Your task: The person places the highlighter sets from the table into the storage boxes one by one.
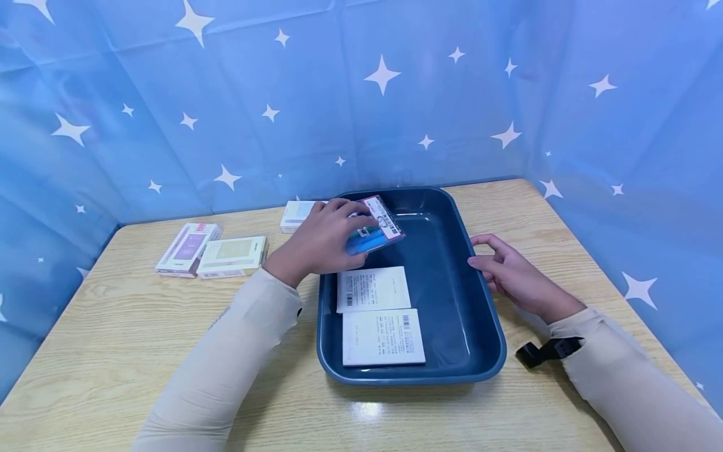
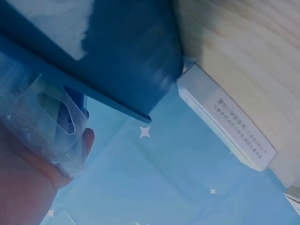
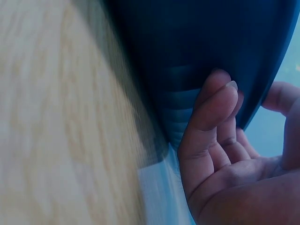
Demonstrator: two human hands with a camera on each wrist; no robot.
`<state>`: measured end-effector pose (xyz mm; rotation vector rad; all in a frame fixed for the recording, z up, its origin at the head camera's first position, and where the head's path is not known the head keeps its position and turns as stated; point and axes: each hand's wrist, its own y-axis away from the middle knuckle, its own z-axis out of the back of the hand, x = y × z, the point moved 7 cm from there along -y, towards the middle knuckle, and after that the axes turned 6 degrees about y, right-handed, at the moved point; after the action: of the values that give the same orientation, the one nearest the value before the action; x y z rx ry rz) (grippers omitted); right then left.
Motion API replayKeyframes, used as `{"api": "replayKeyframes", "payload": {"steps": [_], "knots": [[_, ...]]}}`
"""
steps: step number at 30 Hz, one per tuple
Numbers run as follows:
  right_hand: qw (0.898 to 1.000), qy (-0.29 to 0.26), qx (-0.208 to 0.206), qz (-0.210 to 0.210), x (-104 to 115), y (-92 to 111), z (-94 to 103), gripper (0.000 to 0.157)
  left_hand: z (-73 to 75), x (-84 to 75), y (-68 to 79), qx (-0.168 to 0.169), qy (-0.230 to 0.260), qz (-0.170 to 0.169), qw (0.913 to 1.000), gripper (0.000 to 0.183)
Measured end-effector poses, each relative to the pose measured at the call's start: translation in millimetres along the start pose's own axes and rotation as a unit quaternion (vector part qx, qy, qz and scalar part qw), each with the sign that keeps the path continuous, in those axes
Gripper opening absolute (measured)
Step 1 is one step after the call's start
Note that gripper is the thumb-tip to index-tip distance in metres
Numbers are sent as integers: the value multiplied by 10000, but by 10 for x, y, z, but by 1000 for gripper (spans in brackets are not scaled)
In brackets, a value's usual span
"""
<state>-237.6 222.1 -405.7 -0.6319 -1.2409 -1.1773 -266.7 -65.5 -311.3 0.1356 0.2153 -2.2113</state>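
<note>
A clear plastic pack (image 1: 368,241) with blue and green sticks inside and a red-and-white label is held in my left hand (image 1: 327,238), tilted over the far left part of a dark blue tray (image 1: 452,301). In the left wrist view the pack (image 2: 51,110) shows a cut-out handle slot; part of the left hand (image 2: 28,173) shows beneath it. My right hand (image 1: 511,273) grips the tray's right rim. In the right wrist view that hand (image 3: 225,154) has curled fingers against the outer wall. Two flat white boxes (image 1: 374,289) (image 1: 383,338) lie in the tray's near left part.
Left of the tray, on the wooden table (image 1: 141,351), lie a purple-and-white box (image 1: 189,249) and a yellowish-white box (image 1: 233,257). Another white box (image 1: 295,215) lies beside the tray's far left corner. A blue star-patterned curtain (image 1: 316,94) hangs behind.
</note>
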Motion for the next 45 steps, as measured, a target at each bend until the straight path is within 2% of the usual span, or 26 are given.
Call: {"api": "replayKeyframes", "payload": {"steps": [5, 15, 33, 45], "knots": [[10000, 8, 21, 27, 3, -3, -8, 34, -10, -36, -29, 28, 71, -4, 10000, 54], [10000, -7, 39, 68, 10, 12, -12, 34, -158, -88, -120, 101, 220, -144, 9996, 57], [10000, 25, 27, 16, 21, 7, -14, 35, -398, -16, -197, 675, 310, 66, 9972, 57], [10000, 73, 7, -62, 12, 5, -7, 38, -536, 83, -288, 1083, 684, 332, 9912, 60]]}}
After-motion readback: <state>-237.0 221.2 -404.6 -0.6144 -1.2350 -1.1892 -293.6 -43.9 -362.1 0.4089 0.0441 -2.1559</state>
